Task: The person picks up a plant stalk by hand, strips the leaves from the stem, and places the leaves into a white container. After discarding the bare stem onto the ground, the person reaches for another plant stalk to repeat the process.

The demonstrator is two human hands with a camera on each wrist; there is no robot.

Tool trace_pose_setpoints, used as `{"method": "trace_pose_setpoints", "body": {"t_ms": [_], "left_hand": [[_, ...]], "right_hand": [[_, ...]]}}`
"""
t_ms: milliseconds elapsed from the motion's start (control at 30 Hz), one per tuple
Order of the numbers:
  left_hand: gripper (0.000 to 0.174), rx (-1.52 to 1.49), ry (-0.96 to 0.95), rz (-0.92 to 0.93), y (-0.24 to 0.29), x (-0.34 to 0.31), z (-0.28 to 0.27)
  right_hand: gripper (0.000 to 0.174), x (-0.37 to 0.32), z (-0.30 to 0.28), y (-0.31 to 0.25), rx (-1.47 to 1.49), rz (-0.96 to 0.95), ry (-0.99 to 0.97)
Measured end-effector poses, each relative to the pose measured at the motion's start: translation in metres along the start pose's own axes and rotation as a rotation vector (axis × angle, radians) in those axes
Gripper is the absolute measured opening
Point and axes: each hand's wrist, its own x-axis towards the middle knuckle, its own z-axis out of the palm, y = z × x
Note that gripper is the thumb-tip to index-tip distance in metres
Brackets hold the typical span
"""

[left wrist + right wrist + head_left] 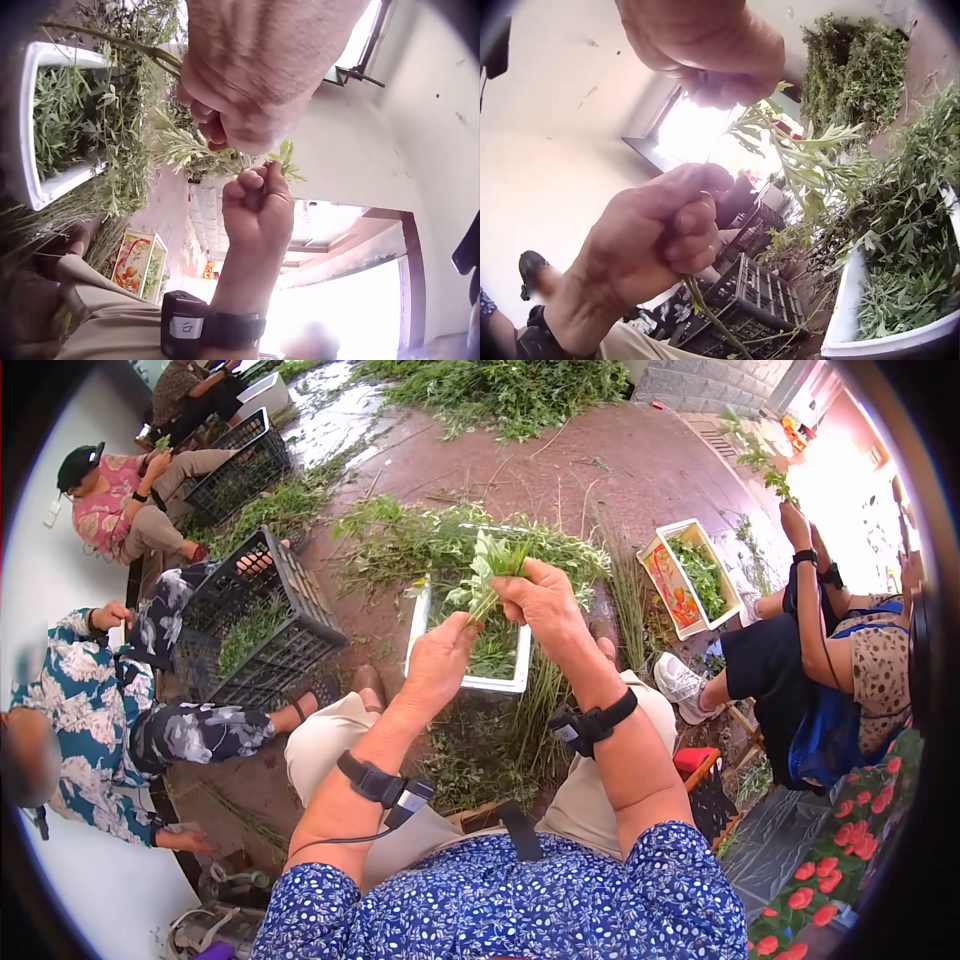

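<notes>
Over a white foam box [519,678], both hands hold a leafy green sprig [484,572]. My left hand [440,657] grips its stem with curled fingers, and the stem's lower end [718,324] sticks out below that hand in the right wrist view. Just above and to the right, my right hand [547,607] pinches the green part near the leaves, thumb against fingers. Pale-backed leaves [810,154] spread out between and past the two hands. Cut greens [490,652] lie inside the box beneath them.
Leafy stalks [390,530] lie across the box's far side, with bare stems [627,595] at its right. A black crate [315,615] stands left, a smaller printed box [680,595] right. A large heap of greens [510,390] lies behind. People sit on both sides.
</notes>
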Motion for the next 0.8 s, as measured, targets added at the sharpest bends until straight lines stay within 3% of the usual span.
{"method": "trace_pose_setpoints", "body": {"t_ms": [67, 133, 167, 233, 267, 367, 467, 600, 700, 800], "left_hand": [[0.017, 0.046, -0.001, 0.025, 0.003, -0.001, -0.003], [0.018, 0.137, -0.047, -0.03, 0.003, -0.005, -0.004], [0.018, 0.133, -0.046, -0.034, -0.003, -0.005, -0.004], [0.016, -0.199, -0.093, -0.149, -0.013, -0.003, -0.004], [0.016, -0.196, -0.095, -0.149, -0.014, -0.001, -0.004], [0.019, -0.453, -0.035, -0.118, -0.001, 0.003, -0.013], [0.019, -0.68, -0.097, -0.213, 0.01, 0.004, -0.024], [0.017, -0.857, -0.185, -0.245, 0.013, 0.001, -0.024], [0.017, -0.943, -0.254, -0.264, 0.015, -0.003, -0.026], [0.018, -0.985, -0.325, -0.304, 0.014, -0.005, -0.027]], "right_hand": [[0.007, 0.001, -0.003, -0.004, 0.005, -0.066, 0.024], [0.008, 0.007, -0.013, -0.022, 0.157, -0.052, 0.358], [0.008, 0.009, -0.027, -0.026, 0.154, -0.048, 0.355], [0.013, 0.013, -0.053, -0.034, 0.327, -0.327, 0.344], [0.013, 0.011, -0.054, -0.032, 0.331, -0.327, 0.345], [0.014, -0.001, -0.046, -0.026, 0.137, -0.231, 0.178], [0.008, -0.013, -0.024, -0.03, -0.011, 0.025, -0.135], [0.009, -0.011, -0.003, -0.004, 0.212, 0.198, -0.163], [0.011, -0.009, 0.005, 0.012, 0.395, 0.128, -0.146], [0.019, -0.01, 0.008, 0.008, 0.464, 0.185, -0.16]]}}
